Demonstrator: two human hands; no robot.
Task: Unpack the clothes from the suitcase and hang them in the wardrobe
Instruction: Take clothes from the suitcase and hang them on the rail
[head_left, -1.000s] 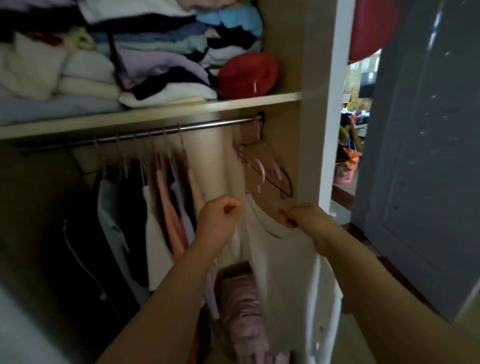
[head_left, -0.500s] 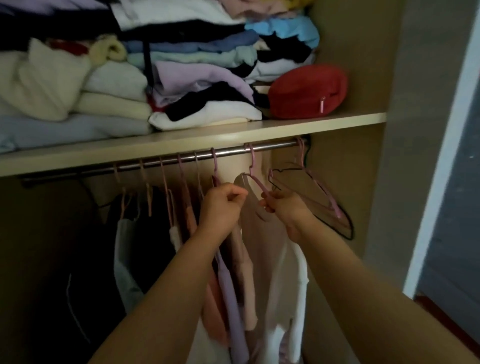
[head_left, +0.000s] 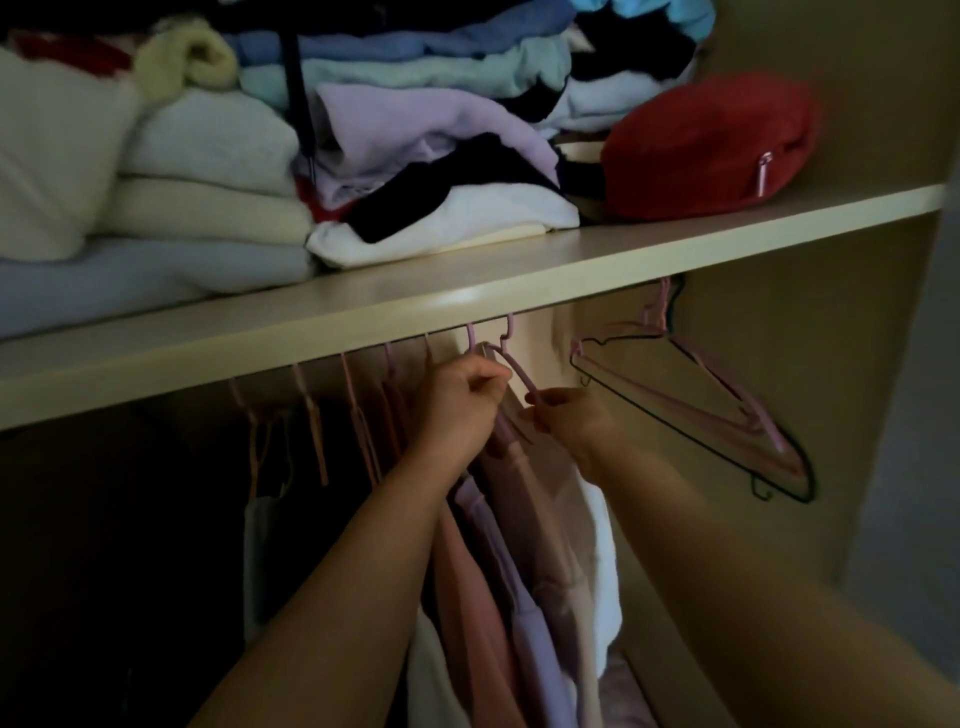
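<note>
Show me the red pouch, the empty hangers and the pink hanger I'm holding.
red pouch (head_left: 706, 145), head view, middle of its fabric.
empty hangers (head_left: 691, 418), head view, lower pink bar.
pink hanger (head_left: 519, 371), head view, curved neck under hook.

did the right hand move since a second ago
Yes. The right hand went up toward the shelf: it was below the empty hangers, now it is level with them, pinching a pink hanger.

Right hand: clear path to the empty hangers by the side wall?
Likely yes once it lets go: the right hand pinches a pink hanger, and nothing hangs between it and the empty hangers.
</note>
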